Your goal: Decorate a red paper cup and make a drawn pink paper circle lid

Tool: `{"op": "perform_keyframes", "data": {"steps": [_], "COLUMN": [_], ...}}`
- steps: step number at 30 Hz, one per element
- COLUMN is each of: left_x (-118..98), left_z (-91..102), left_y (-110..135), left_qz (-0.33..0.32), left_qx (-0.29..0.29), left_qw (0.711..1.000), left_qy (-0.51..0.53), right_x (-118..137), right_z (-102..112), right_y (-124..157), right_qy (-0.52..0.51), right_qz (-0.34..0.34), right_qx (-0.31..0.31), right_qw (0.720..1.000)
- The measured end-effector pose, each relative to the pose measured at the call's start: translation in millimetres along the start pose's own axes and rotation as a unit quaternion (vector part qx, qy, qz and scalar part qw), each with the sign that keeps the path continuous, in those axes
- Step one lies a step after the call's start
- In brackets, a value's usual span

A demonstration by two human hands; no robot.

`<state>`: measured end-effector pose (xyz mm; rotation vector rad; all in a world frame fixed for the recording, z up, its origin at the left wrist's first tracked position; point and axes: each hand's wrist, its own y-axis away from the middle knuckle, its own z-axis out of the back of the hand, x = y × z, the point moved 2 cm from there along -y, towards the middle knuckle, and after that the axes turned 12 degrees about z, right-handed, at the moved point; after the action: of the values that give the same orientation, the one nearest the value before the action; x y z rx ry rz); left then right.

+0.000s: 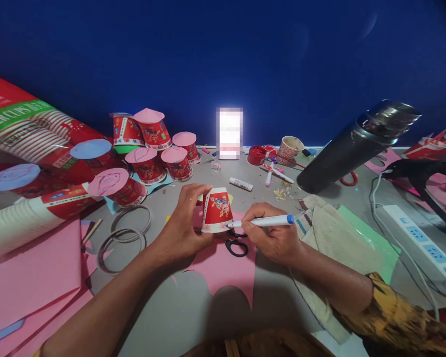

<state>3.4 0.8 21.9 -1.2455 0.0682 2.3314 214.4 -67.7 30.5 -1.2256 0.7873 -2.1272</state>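
Holding the red paper cup (pixel 220 208) upside down in the left hand (pixel 186 218), over the pink sheet (pixel 223 271) and near the black-handled scissors (pixel 227 247); gripping with the thumb low by the wide rim and a finger up by the narrow end. Gripping the blue-ended marker (pixel 269 221) in the right hand (pixel 271 239), pen-fashion around the white barrel, with the tip close to the rim. Impossible to tell whether touching or just short of it.

Expect a very light cup with thin, springy walls, likely to dent under a hard squeeze. Allow for smooth, slightly slippery printing. Take hold near the rim or the base, probably stiffest there; avoid pinching mid-wall. Treat the marker as light and rigid; hold close to the tip.
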Motion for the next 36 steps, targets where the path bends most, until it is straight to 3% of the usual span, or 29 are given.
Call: {"op": "perform_keyframes", "data": {"steps": [4,10,17,24,36], "left_x": [-1.1,0.2,0.2,-2.2,-0.8], "left_z": [0.2,-1.3,-0.8,-0.3,-0.8], "left_y": [-0.1,0.5,0.2,1.7,1.5], "left_qz": [0.001,0.002,-0.005,-0.008,-0.013], "left_qx": [-0.001,0.006,0.017,0.037,0.061], "left_qw": [1.0,1.0,1.0,0.999,0.998], "left_qy": [-0.002,0.005,-0.004,-0.001,0.0], "right_x": [-1.4,-1.8,-0.6,0.5,0.8], "right_z": [-0.4,-0.5,0.2,-0.8,-3.4], "right_y": [1.7,0.7,0.8,-1.6,1.2], "right_qy": [-0.014,-0.015,-0.03,-0.028,-0.041], "right_qz": [-0.011,-0.015,-0.019,-0.01,0.003], "right_qx": [-0.021,0.011,-0.012,0.029,0.02], "right_qw": [1.0,1.0,0.999,0.999,0.999]}}
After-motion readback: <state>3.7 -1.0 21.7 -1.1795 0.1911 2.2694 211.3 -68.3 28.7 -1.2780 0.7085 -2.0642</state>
